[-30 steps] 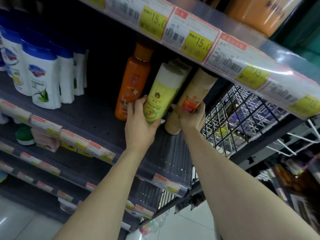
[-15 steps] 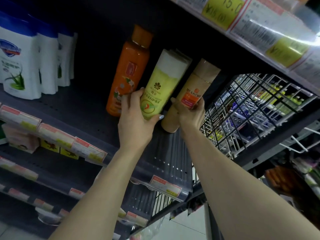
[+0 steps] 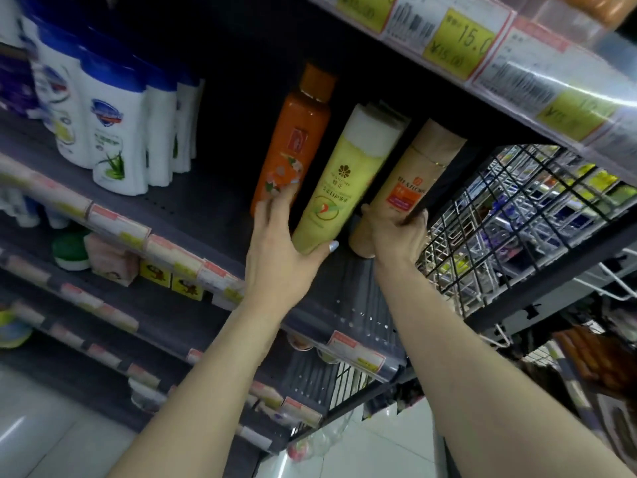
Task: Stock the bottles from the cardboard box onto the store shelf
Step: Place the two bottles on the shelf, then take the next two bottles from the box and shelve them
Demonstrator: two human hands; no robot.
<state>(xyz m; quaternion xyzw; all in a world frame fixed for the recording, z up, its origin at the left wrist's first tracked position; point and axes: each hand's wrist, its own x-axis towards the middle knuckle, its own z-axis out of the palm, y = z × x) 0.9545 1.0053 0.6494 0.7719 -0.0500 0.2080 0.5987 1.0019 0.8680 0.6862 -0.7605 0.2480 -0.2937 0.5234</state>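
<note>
**A:** Which step is this?

**B:** Placing, I'd say. Both hands are up at the store shelf [image 3: 213,215], each with a bottle. The left hand [image 3: 282,260] wraps the base of the yellow bottle [image 3: 339,188]: thumb under the bottom edge, the other fingers [image 3: 275,208] curled round its far side, reaching toward the orange bottle [image 3: 293,146].

**A:** And the right hand?

**B:** The right hand [image 3: 400,236] grips the lower part of the tan bottle [image 3: 410,188], fingers closed round it. That one sits just right of the yellow bottle, next to the wire basket [image 3: 517,219].

**A:** Are the bottles standing yet?

**B:** I can't tell whether their bases rest on the shelf board. Both lean, tops tipped back under the shelf above, while the orange bottle to the yellow one's left stands free of any grip.

**A:** So what does the next move call for?

**B:** In my judgement, bringing both upright and pushing them back in line with the orange bottle, then letting go one hand at a time. The gap above is tight, so the caps need care. The cardboard box isn't in view; fetching more would mean looking away from here.
</note>
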